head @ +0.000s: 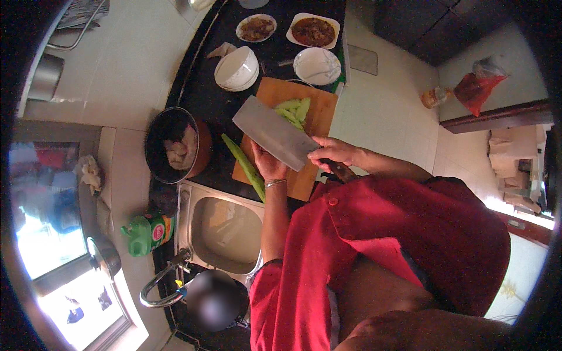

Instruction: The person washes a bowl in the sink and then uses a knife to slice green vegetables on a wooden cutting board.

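My right hand (336, 153) grips the dark handle of a cleaver (272, 131), whose broad blade slants up and left over a wooden cutting board (322, 105). Just below the blade is my left hand (268, 164), with a bracelet at the wrist; the blade hides part of its fingers, and whether they hold anything cannot be told. Pale green slices of a vegetable (300, 109) lie on the board beyond the blade. A long green vegetable piece (241, 160), perhaps cucumber or gourd, slants across the board's left edge, close to my left hand.
Beyond the board stand white bowls (237, 70), a patterned bowl (317, 66) and two dishes of food, one in a square bowl (314, 31). Left are a deep pot (172, 145) with contents, a steel sink (226, 232), a curved faucet (160, 300) and a green jug (147, 232).
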Demonstrator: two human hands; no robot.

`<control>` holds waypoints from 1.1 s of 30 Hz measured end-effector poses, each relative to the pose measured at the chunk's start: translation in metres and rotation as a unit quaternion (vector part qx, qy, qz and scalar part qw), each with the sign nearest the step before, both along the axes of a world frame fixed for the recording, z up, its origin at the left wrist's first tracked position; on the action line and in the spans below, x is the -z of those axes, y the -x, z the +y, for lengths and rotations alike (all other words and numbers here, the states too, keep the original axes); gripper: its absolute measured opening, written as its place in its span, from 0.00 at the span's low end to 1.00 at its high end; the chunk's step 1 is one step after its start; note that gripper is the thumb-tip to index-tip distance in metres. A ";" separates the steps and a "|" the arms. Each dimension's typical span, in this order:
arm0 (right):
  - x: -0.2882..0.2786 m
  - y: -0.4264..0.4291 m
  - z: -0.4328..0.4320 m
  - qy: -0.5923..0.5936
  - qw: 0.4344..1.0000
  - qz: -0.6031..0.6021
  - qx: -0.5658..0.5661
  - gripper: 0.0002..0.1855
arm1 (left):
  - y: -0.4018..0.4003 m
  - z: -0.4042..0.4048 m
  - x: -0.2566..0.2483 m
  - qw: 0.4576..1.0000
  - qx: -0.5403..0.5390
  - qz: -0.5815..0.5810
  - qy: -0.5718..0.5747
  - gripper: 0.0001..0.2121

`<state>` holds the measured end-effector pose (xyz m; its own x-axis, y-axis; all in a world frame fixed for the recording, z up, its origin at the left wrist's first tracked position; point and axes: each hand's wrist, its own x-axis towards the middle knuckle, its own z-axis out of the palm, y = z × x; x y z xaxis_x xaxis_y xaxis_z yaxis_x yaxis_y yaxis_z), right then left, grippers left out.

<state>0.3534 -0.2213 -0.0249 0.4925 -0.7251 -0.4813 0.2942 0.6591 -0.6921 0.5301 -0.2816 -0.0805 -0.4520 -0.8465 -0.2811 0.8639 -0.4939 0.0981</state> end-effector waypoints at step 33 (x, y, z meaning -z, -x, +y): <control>0.005 0.025 -0.019 0.167 0.929 0.216 0.250 0.12 | 0.001 -0.025 -0.009 0.914 0.043 -0.394 0.084 0.11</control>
